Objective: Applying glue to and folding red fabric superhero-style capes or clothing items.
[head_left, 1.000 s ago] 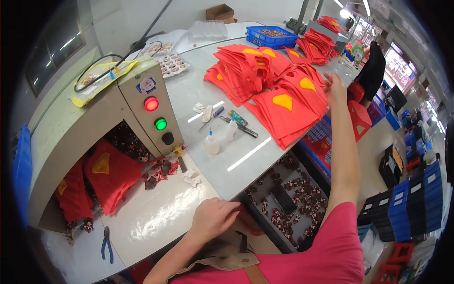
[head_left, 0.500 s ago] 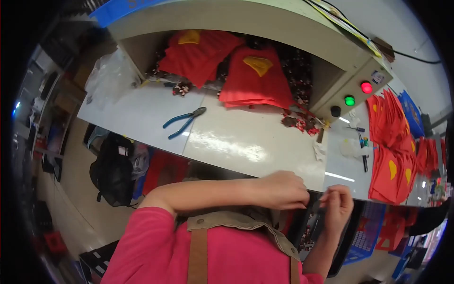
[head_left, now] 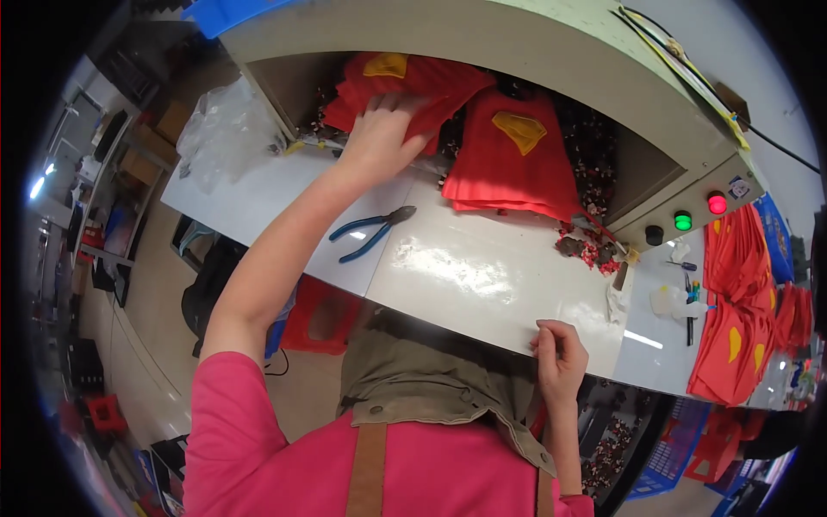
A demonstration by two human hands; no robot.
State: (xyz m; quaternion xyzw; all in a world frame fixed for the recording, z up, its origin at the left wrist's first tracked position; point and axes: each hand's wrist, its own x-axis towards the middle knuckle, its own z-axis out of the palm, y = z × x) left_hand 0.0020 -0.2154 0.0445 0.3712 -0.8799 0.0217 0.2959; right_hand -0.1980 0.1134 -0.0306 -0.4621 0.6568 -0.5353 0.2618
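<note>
My left hand (head_left: 382, 138) reaches under the cream housing and rests on the left pile of red cloth pieces (head_left: 431, 79), thumb spread from the fingers. The fingertips touch the cloth; none of it is lifted. A yellow patch (head_left: 386, 65) shows on that pile's top piece. To its right lies a second stack of red cloth pieces (head_left: 482, 172) with a yellow patch (head_left: 519, 132). My right hand (head_left: 564, 358) hovers by the table's front edge, fingers curled in, with nothing seen in them. Blue-handled pliers (head_left: 379, 231) lie on the table between the hands.
The housing (head_left: 431, 34) arches over the table, with red (head_left: 717, 202) and green (head_left: 682, 221) lights. Small dark, red and white bits (head_left: 594, 250) are heaped around the stacks. Plastic bags (head_left: 226, 133) lie at left; more red cloth (head_left: 732, 327) at right.
My left hand has swung from the table's front edge, beside the right hand, up and left onto the left red pile. My right hand has shifted slightly left. The view has moved too.
</note>
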